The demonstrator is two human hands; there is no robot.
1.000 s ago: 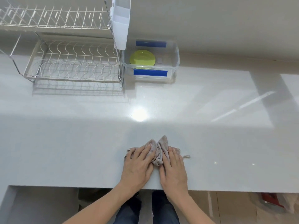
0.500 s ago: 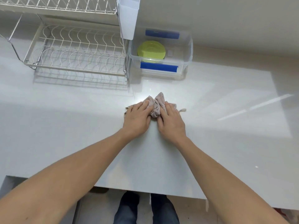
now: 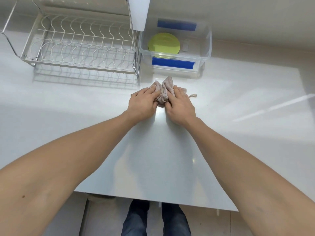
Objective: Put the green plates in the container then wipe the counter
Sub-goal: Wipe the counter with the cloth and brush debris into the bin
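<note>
Just before container (image 3: 173, 63), left hand (image 3: 142, 103) and right hand (image 3: 181, 106) press bunched cloth (image 3: 162, 90) flat-fingered; open counter (image 3: 238, 99) rightward; rack (image 3: 81, 64) left.

Left hand (image 3: 142, 105) and right hand (image 3: 182, 106) on cloth (image 3: 167, 86)

Your green plates (image 3: 164, 45) lie flat in the clear container (image 3: 209, 42), left of centre; can't tell how many. Container's open-topped w/ blue clips front & back, standing at the rear of the white surface (image 3: 238, 103). The cloth (image 3: 164, 92), pinkish-grey & bunched into a ridge, sits just in front of the container, not touching it, pressed under your left hand (image 3: 142, 104) & right hand (image 3: 181, 106).
</note>
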